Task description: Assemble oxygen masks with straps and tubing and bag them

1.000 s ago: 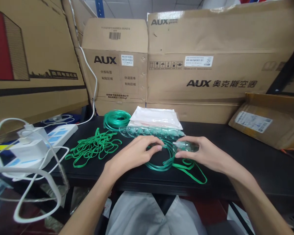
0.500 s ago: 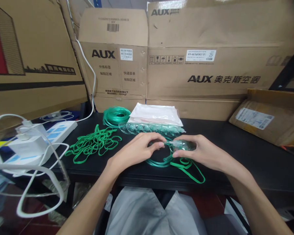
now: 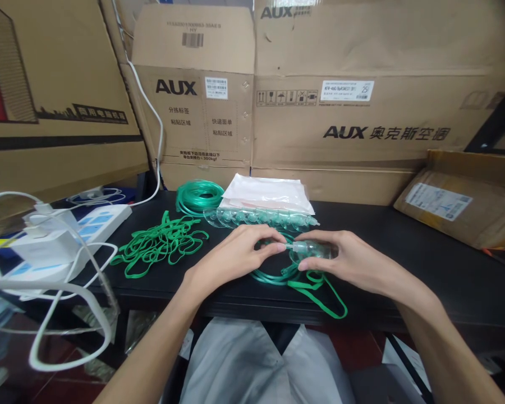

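My right hand [image 3: 340, 252] is wrapped round a clear green oxygen mask [image 3: 313, 248], its narrow connector pointing left. At the tip of that connector, my left hand [image 3: 263, 244] is closed in a pinch on the end of a green tube; the fingers largely hide the joint. Below and between both hands lies the coil of green tubing [image 3: 273, 278] on the black table. A green elastic strap [image 3: 324, 300] hangs in a loop below the mask, near the table's front edge.
Behind my hands are a row of nested masks [image 3: 261, 217], white packets [image 3: 267, 193] and a tubing coil [image 3: 200, 196]. A heap of green straps [image 3: 160, 247] lies left, beside a power strip [image 3: 105, 224] with white cables. Cardboard boxes [image 3: 353, 151] wall the back; another box [image 3: 437, 196] stands right.
The tube end and the mask's connector have come closer, with my left fingertips now at the connector tip. The strap loop has shifted slightly left. The view has tilted a little.
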A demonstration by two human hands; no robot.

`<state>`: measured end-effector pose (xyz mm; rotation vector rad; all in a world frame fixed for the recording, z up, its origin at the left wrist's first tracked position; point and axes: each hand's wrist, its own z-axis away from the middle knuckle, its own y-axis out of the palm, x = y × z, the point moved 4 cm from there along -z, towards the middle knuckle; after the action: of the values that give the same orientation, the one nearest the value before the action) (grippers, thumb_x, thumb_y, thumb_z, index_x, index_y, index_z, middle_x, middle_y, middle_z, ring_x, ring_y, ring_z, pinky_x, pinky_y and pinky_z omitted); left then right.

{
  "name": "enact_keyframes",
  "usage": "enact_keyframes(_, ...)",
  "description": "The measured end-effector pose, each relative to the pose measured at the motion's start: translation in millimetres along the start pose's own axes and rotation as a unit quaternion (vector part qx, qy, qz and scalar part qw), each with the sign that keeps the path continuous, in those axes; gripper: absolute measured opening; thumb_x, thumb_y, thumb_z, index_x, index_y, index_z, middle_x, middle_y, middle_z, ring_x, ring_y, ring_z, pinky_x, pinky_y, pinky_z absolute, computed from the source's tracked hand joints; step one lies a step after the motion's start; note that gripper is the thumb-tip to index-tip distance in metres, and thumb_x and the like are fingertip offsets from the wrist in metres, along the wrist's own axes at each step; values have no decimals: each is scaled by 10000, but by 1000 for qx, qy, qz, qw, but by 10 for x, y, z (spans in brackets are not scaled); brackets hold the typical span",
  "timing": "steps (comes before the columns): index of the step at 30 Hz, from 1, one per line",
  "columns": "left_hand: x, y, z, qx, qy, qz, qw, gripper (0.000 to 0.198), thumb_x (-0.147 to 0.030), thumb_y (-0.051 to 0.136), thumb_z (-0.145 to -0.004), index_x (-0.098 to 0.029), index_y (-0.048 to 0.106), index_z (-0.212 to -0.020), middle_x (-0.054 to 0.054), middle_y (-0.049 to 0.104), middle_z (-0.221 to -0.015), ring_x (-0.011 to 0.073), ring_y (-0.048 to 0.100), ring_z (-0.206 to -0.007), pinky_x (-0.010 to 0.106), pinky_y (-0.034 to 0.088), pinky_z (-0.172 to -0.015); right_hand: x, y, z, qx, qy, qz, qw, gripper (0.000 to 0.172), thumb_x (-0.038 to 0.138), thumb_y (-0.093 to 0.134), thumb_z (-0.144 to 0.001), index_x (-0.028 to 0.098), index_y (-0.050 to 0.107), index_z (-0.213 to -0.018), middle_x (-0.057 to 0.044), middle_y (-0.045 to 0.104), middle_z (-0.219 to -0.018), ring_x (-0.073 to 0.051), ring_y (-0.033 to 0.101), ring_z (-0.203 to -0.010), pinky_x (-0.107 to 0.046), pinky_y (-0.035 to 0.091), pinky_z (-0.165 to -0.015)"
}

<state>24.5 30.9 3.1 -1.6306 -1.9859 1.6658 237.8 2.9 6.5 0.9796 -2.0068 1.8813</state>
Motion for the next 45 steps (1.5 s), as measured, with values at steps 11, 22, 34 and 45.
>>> enact_keyframes(11,26,34,-8,-22,2,-34,999,254,-402,560,-1047,-252,760,-1095,-4,740,-1086,196,638,-1084,310,440,-968,-12,-36,8,-17,24,10,1000,606,637,725,-824,232,759,-1273,-22,778,-922,-210,580,-712,-318,464,-649)
enact_keyframes(22,-66,42,-40,-45,62,-89,993,229,-317,573,-1047,-204,757,-1122,25,739,-1042,198,622,-1020,321,454,-925,-122,-4,-48,12,18,-128,992,453,539,769,-810,182,814,-1084,-33,731,-823,-203,578,-712,-314,444,-632)
enact_keyframes(34,-49,39,-38,-74,70,-123,987,215,-299,546,-1059,-199,728,-1118,26,745,-1090,201,639,-1063,339,462,-973,-98,181,-85,84,35,-335,938,416,543,748,-868,130,735,-823,14,544,-685,-110,478,-579,-269,335,-559)
enact_keyframes(45,-71,122,-17,-88,30,-187,978,214,-286,497,-1076,-204,691,-1115,30,746,-1118,234,660,-1058,382,446,-964,-30,107,-57,40,23,-180,983,480,617,655,-908,188,663,-693,17,591,-553,-141,464,-557,-295,308,-567)
